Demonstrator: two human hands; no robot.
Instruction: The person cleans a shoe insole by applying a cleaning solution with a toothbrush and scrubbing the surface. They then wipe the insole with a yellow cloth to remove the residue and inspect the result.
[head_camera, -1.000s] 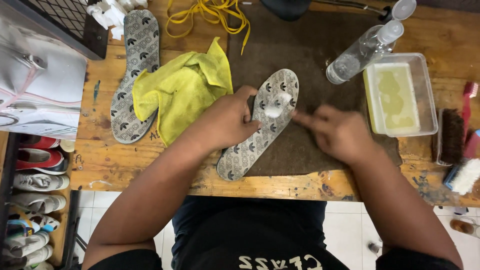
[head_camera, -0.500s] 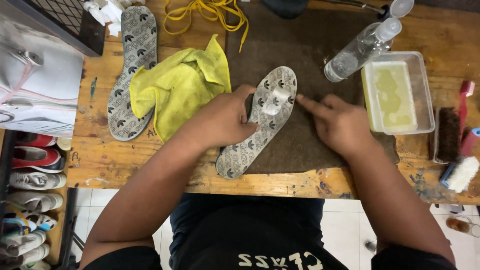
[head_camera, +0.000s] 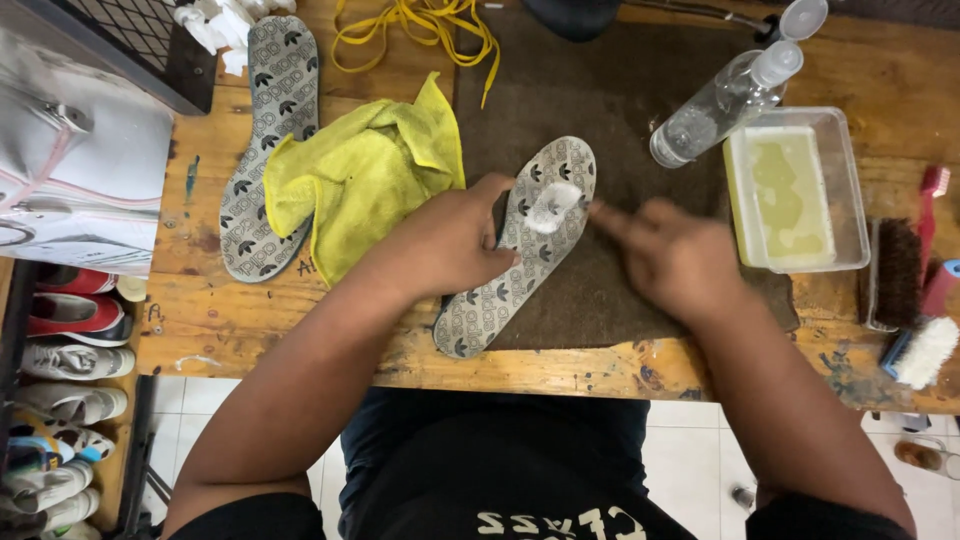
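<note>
One grey patterned insole (head_camera: 520, 250), white foam dab at its far end, lies diagonally on the brown mat (head_camera: 620, 130), mid-tabletop. My left hand (head_camera: 450, 240) pins it, fingers flat; my right hand (head_camera: 670, 255), loosely curled and holding nothing, points its fingertip at the foam.

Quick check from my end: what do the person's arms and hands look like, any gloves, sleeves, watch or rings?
Both arms are bare from the hands up to the bottom frame edge. The left hand and right hand wear no gloves, and no watch, bracelet or ring shows. The right hand is motion-blurred, so small details there are uncertain. Dark sleeve edges appear at the bottom corners; the dark shirt bears pale lettering.
</note>
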